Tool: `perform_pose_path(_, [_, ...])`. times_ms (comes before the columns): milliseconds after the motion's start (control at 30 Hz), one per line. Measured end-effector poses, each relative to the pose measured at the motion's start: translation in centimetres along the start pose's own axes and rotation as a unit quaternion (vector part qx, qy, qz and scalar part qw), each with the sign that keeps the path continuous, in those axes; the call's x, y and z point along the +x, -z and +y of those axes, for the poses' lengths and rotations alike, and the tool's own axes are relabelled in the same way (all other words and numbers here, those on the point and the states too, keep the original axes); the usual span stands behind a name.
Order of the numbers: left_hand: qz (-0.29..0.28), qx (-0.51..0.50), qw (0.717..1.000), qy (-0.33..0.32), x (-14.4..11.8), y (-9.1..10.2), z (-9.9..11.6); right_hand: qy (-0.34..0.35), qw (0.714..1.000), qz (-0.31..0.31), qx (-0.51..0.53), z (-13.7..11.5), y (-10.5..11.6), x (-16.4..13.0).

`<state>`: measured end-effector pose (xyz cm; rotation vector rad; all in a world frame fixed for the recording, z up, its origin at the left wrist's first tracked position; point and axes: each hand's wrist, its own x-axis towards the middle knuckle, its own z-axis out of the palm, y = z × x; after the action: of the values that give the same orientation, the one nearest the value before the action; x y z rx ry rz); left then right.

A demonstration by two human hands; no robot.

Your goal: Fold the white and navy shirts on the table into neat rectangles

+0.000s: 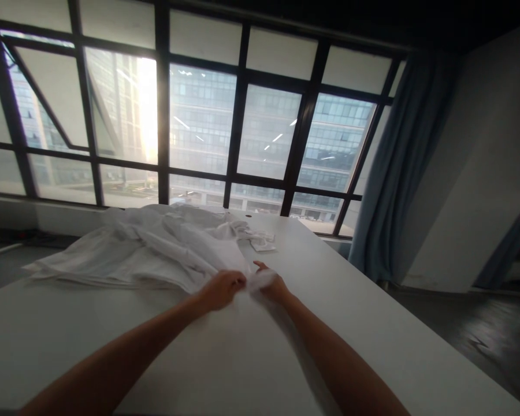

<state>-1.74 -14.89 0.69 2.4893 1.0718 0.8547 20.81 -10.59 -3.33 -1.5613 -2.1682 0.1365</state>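
Head view, one frame. Both arms reach forward over a white table (372, 323).

Cloth (156, 248): white, rumpled, lying on the far left half of the table. It spreads in loose folds and ridges, nothing squared or stacked. One edge or corner trails toward the middle of the table, where both hands meet it. A small white tag or folded bit (263, 245) lies just beyond the hands, near the cloth's right edge; whether it is part of the cloth, I cannot tell.

Left hand (223, 289): fingers curled in, pinching the near edge of the cloth. Closed on fabric.

Right hand (274, 284): just beside the left, nearly touching. Fingers bunched around a small wad of the same edge, thumb raised. Grasping cloth as well.

Progress, as a judgement: early. The hands have a grip on one edge or corner and nothing more shows as done. The bulk of the cloth is crumpled and unsorted; no flat panel, no neat fold, no finished pile anywhere on the table. Spreading, smoothing and any folding all appear to be left.

Near half of the table in front of the arms: bare white surface.

Surroundings: large dark-framed window (242, 127) behind the table, strong glare at left, blue curtain (394, 173) at right, dark floor (481, 335) at lower right. Backlight dims detail on the fingers.
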Motion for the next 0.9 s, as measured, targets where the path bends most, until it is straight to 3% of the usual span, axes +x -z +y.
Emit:
perform_pose_path(67, [-0.144,-0.097,0.981,-0.082,-0.6,-0.6,1.8,0.017,1.0,0.011,-0.015,0.4,0.0,-0.1])
perform_pose_path(100, [-0.171,-0.121,0.974,-0.091,-0.7,-0.4,1.9,0.03,0.999,0.014,-0.026,0.5,0.0,-0.1])
perform_pose_path(167, [-0.125,-0.093,0.986,-0.052,-0.7,1.2,0.5,0.055,0.997,0.017,-0.051,0.9,0.0,-0.1])
perform_pose_path(233, [-0.01,0.037,0.999,0.023,-0.6,3.4,-2.8,0.084,0.994,-0.004,-0.075,1.0,0.0,0.1])
perform_pose_path(300, [0.045,0.174,0.979,0.097,-0.9,5.4,-6.8,0.109,0.989,-0.043,-0.091,1.0,0.3,0.2])
perform_pose_path(400, [0.029,0.275,0.935,0.222,-2.3,6.9,-12.0,0.1,0.985,-0.075,-0.123,0.8,1.5,0.4])
perform_pose_path(500, [-0.009,0.276,0.921,0.277,-3.4,7.1,-14.5,0.017,0.983,-0.098,-0.155,0.6,4.0,0.3])
perform_pose_path(633, [-0.031,0.266,0.925,0.269,-2.9,7.2,-14.1,-0.105,0.959,-0.212,-0.155,0.7,7.2,-0.2])
perform_pose_path(700, [-0.027,0.272,0.923,0.272,-2.2,7.7,-13.1,-0.134,0.957,-0.199,-0.162,1.2,7.7,-0.6])
perform_pose_path(767, [-0.009,0.271,0.925,0.267,-1.6,8.3,-12.4,-0.095,0.977,-0.107,-0.158,1.9,7.4,-0.9])
perform_pose_path(833, [-0.013,0.259,0.936,0.239,-1.4,8.6,-12.1,-0.009,0.992,-0.025,-0.122,2.7,6.3,-0.9])
perform_pose_path(900, [-0.05,0.242,0.946,0.21,-1.5,8.6,-12.5,0.054,0.995,-0.038,-0.075,3.4,5.1,-0.7])
